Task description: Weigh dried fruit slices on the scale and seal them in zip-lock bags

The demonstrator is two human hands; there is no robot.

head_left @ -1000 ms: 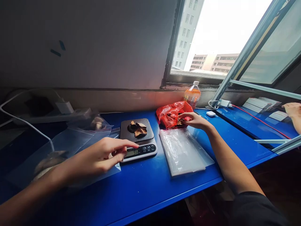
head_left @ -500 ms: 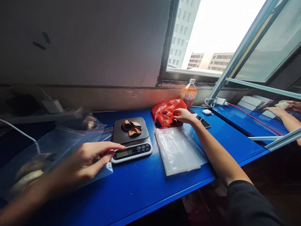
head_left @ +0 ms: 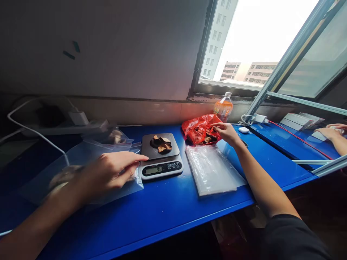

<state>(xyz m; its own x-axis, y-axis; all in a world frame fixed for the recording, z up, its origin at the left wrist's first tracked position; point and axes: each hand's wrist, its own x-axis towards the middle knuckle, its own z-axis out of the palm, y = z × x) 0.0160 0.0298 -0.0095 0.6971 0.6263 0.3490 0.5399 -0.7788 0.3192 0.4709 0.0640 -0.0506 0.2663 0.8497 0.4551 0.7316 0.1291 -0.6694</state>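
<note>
Brown dried slices (head_left: 164,148), like dried mushroom, lie on the plate of a kitchen scale (head_left: 162,169) whose display seems to read 96. My left hand (head_left: 111,169) is at the scale's left side, index finger stretched to its edge and the other fingers loosely bent, holding nothing. At the back, my right hand (head_left: 229,134) has its fingertips pinched on the rim of a crumpled red plastic bag (head_left: 195,130). More dried slices show in the bag's mouth. Just in front of the bag lies a stack of clear plastic bags (head_left: 213,173).
Clear zip bags with pale contents (head_left: 116,136) lie left, partly behind my left arm. A drink bottle (head_left: 224,106), a white earbud case (head_left: 244,130) and a phone, mostly hidden, are beyond my right hand. Another person's hands (head_left: 332,133) work at the far right behind a metal frame (head_left: 303,101).
My right hand has drawn up and back from inside the bag to its rim, uncovering slices. My left fingertip has shifted from beside the display to the scale's upper left edge. The view has turned left.
</note>
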